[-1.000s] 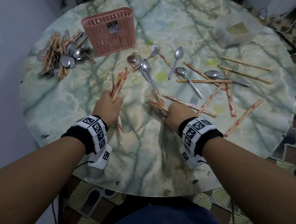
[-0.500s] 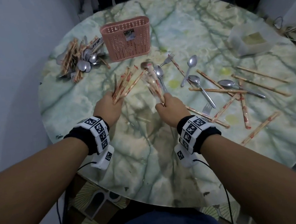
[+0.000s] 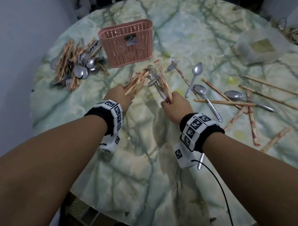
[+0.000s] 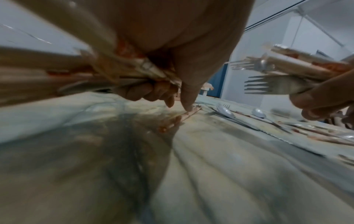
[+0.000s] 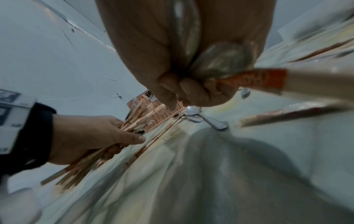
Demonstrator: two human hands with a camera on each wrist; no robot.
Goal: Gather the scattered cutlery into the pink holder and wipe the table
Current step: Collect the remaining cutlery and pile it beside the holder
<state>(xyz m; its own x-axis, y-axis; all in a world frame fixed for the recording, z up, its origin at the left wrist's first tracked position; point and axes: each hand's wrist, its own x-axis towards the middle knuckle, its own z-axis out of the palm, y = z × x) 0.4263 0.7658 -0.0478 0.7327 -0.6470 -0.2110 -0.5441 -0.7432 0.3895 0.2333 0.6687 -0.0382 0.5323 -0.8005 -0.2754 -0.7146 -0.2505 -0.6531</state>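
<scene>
My left hand [image 3: 118,95] grips a bundle of wrapped chopsticks [image 3: 136,82] that fans out toward the pink holder [image 3: 126,45]. My right hand [image 3: 174,103] grips a second bundle of chopsticks [image 3: 163,81] together with a fork and a spoon. Both bundles are lifted off the marble table [image 3: 147,164], in front of the holder. The left wrist view shows curled fingers [image 4: 145,91] round the wrappers. In the right wrist view a spoon bowl [image 5: 220,59] lies in the closed palm. Loose spoons [image 3: 197,70] and chopsticks [image 3: 225,102] lie scattered to the right.
A heap of spoons, forks and chopsticks [image 3: 77,68] lies left of the holder. A clear plastic bag [image 3: 258,45] sits at the far right. One more utensil handle [image 3: 200,162] lies under my right wrist. A wall runs along the table's left edge.
My right hand picked its bundle up off the table and swung it toward the left hand's bundle. Both hands moved forward, nearer the pink holder.
</scene>
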